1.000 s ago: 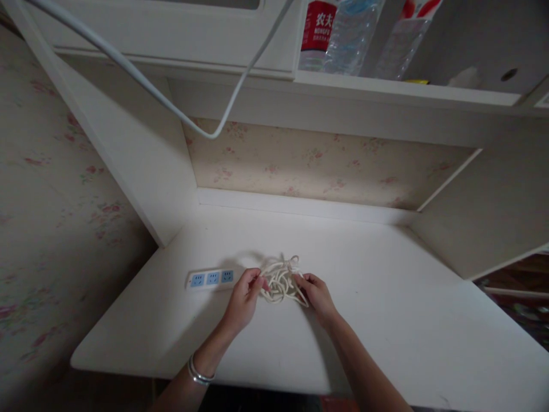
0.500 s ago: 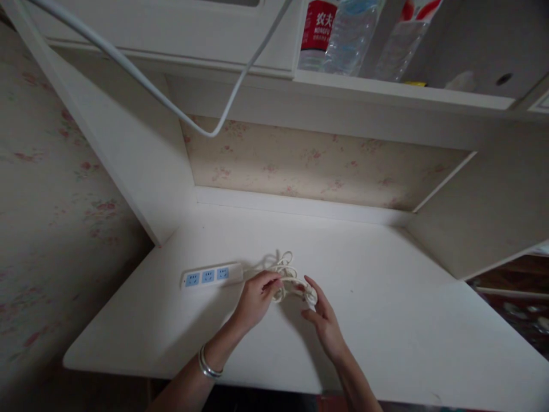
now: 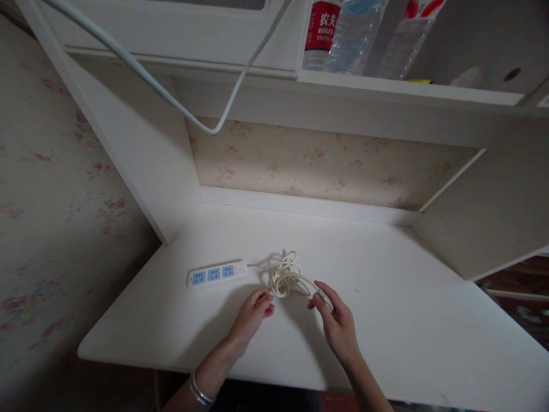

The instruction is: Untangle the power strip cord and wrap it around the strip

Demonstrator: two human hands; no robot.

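Observation:
A white power strip point(image 3: 218, 273) with blue socket faces lies on the desk to the left. Its white cord point(image 3: 285, 280) runs from the right end into a loose, tangled coil. My right hand point(image 3: 337, 320) is closed around the cord's end at the right of the coil, where a pale piece, perhaps the plug, is mostly covered by the fingers. At the coil's lower left edge is my left hand point(image 3: 253, 315), its fingers loosely bent and a little apart, with nothing visible between them. Whether its fingertips touch the cord, I cannot tell.
The white desk point(image 3: 386, 320) has side panels and a flowered wall behind. Above it, a shelf point(image 3: 407, 88) holds several plastic bottles point(image 3: 355, 37). A thick white cable or arm point(image 3: 171, 100) hangs down in front of the upper cabinet.
My left hand has drawn back from the cord, down and left. My right hand has moved right and slightly down, pulling the cord's end out from the coil. The view has shifted slightly.

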